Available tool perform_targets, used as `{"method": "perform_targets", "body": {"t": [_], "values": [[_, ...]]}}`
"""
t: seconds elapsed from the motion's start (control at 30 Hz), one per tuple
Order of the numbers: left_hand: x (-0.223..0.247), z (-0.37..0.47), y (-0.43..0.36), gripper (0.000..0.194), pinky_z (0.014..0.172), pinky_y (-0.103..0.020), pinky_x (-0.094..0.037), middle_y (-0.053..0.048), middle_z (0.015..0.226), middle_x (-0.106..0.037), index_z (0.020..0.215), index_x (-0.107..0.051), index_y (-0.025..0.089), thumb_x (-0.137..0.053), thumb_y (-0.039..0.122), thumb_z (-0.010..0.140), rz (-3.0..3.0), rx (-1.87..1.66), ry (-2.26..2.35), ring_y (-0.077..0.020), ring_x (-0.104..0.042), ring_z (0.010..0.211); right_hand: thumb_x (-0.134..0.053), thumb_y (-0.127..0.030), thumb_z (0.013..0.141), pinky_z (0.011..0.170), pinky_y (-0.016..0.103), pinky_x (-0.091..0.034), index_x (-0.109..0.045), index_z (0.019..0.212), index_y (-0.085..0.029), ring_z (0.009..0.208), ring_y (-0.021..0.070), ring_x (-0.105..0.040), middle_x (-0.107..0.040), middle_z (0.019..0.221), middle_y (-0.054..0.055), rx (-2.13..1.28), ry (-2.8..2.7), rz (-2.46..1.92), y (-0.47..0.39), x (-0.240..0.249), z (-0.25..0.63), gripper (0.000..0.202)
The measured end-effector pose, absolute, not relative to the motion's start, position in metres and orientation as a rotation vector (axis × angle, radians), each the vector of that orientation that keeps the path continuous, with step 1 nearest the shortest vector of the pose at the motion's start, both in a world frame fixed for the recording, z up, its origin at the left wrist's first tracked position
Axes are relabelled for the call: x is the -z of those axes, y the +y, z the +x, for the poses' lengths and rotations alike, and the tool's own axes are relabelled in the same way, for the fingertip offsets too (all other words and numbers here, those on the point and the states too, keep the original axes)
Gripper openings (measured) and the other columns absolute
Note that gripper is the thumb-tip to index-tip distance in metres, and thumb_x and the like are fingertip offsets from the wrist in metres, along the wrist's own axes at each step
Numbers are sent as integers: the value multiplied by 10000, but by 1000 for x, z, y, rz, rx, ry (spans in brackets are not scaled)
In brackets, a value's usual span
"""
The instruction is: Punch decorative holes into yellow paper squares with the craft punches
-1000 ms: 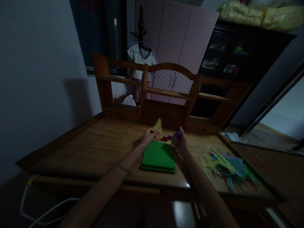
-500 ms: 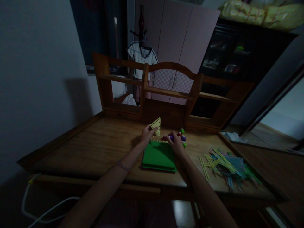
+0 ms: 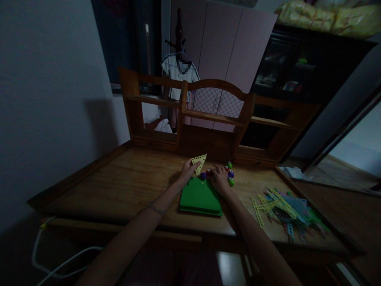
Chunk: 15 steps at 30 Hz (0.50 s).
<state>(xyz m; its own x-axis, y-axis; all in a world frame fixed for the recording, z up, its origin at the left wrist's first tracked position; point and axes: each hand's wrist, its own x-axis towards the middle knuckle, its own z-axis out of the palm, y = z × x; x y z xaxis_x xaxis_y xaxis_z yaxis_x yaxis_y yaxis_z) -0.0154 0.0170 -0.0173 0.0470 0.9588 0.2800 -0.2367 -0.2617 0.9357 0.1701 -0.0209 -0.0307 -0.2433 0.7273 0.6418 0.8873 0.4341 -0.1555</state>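
My left hand [image 3: 188, 169] is closed on a yellow triangular plate [image 3: 199, 162] with small holes along its edges, held tilted above the desk. My right hand [image 3: 219, 177] rests low behind the green block-like stack [image 3: 200, 198], its fingers apart. Just left of its fingertips is a red ball [image 3: 209, 172] with a pale eye-like spot; whether they touch is hard to see. A purple ball [image 3: 203, 175] lies beside that one. Past my right hand sit more balls, among them a green one [image 3: 231, 182] and a purple one [image 3: 231, 173].
A heap of yellow, blue and green perforated strips [image 3: 282, 206] lies on the desk's right side. Along the back of the wooden desk [image 3: 143, 174] stands a shelf unit [image 3: 211, 115]. A white cable [image 3: 68, 260] hangs at the lower left.
My right hand's fingers have spread and shifted slightly right, and a purple ball now shows left of the red one. The yellow triangle has tilted and moved a little right and down.
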Motion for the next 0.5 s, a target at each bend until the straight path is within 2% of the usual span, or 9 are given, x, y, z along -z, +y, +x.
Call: {"method": "perform_targets", "body": {"t": [0.17,0.27,0.37,0.43,0.5], "values": [[23,-11,22,434,615,-237,-467,-90,877,-661,932,-604,103,-707,425,661,1279,-1384,831,-145,-601,700,-568,-227,818,938,436,-313,-574,1027,-176,1103,297,-416,-545,1118,121,251,-2019,-1350,-19,34,168,215],[25,-10,23,451,577,-236,-475,-81,850,-666,968,-576,111,-686,446,687,1279,-1374,811,-134,-607,639,-533,-279,843,875,416,-373,-542,1025,-179,1021,283,-483,-564,1028,120,64,-1794,-1312,-25,24,164,207],[23,-9,21,500,557,-234,-482,-73,814,-675,1029,-546,116,-694,446,683,1274,-1371,771,-134,-616,601,-568,-369,826,702,347,-457,-491,1094,-198,830,232,-573,-581,983,92,-322,-1517,-1165,-27,19,164,328],[20,-9,19,516,568,-235,-488,-78,803,-684,1030,-555,110,-715,436,664,1290,-1350,759,-141,-625,611,-635,-388,773,600,301,-466,-464,1152,-216,722,193,-591,-592,995,71,-554,-1383,-1058,-25,18,168,451],[17,-9,16,497,576,-245,-493,-90,780,-691,992,-590,94,-714,446,663,1313,-1302,758,-152,-630,617,-694,-380,716,568,278,-467,-486,1163,-221,704,180,-601,-607,998,60,-739,-1309,-1009,-21,21,172,518]]}}
